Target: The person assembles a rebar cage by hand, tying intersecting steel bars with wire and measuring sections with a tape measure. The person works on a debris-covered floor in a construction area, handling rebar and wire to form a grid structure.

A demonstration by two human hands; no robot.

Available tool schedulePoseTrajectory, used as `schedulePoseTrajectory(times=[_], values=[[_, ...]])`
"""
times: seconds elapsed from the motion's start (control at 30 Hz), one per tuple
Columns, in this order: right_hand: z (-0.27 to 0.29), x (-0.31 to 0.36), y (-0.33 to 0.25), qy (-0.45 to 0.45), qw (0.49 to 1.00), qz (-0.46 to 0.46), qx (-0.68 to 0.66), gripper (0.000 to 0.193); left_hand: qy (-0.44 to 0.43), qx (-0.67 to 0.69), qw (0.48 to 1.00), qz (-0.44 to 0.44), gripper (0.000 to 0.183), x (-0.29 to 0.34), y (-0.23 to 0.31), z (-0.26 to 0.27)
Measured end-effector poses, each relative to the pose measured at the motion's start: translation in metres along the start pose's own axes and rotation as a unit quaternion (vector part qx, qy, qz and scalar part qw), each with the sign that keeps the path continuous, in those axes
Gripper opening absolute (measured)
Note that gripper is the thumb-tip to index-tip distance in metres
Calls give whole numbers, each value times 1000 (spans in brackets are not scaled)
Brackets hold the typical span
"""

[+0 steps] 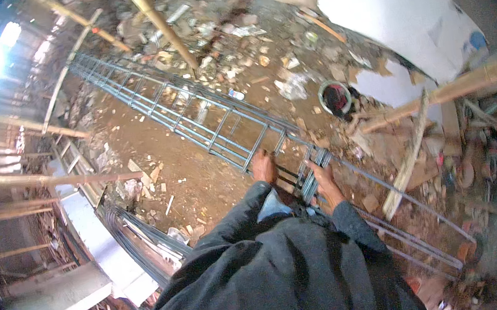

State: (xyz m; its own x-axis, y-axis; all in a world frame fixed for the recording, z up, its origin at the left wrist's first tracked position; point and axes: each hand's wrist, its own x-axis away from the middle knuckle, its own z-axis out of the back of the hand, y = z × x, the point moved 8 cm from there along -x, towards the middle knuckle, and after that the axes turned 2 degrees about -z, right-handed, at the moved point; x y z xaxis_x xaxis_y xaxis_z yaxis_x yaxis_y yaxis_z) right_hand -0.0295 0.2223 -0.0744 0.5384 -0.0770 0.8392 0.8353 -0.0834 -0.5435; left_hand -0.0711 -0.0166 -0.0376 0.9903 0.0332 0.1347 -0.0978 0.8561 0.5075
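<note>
A long cage of steel reinforcing bars runs from the far left toward me, tied with spaced square stirrups. My left hand is closed around the cage's near-side bar, just ahead of my body. Beside it, my right hand grips a tight stack of rebar stirrups threaded on the bars, with the thumb over the top. Past the stack, bare bar ends stretch to the lower right. My body and sleeves hide part of the bars close to me.
Rubble and scraps litter the dirt floor. A bucket with dark contents stands at the right. Bamboo poles rise around the cage, and another pole crosses the right. A bundle of rods lies at the left, by white boards.
</note>
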Motion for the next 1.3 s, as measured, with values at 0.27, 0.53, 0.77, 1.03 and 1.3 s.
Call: schedulePoseTrajectory(times=[0.27,0.53,0.77,1.03,1.3], values=[[13,-37,17,37,999,26,-10,79,-65,76,990,-99,24,14,49,-56],[9,1,5,50,995,1,-83,93,2,128,987,-93,32,20,37,-39],[61,49,19,211,976,-56,3,84,-15,111,991,-70,23,21,31,-40],[67,27,18,191,973,70,-111,90,-15,57,994,-88,50,20,35,-28],[76,43,1,185,976,114,22,92,-162,225,954,-113,49,48,102,-42]])
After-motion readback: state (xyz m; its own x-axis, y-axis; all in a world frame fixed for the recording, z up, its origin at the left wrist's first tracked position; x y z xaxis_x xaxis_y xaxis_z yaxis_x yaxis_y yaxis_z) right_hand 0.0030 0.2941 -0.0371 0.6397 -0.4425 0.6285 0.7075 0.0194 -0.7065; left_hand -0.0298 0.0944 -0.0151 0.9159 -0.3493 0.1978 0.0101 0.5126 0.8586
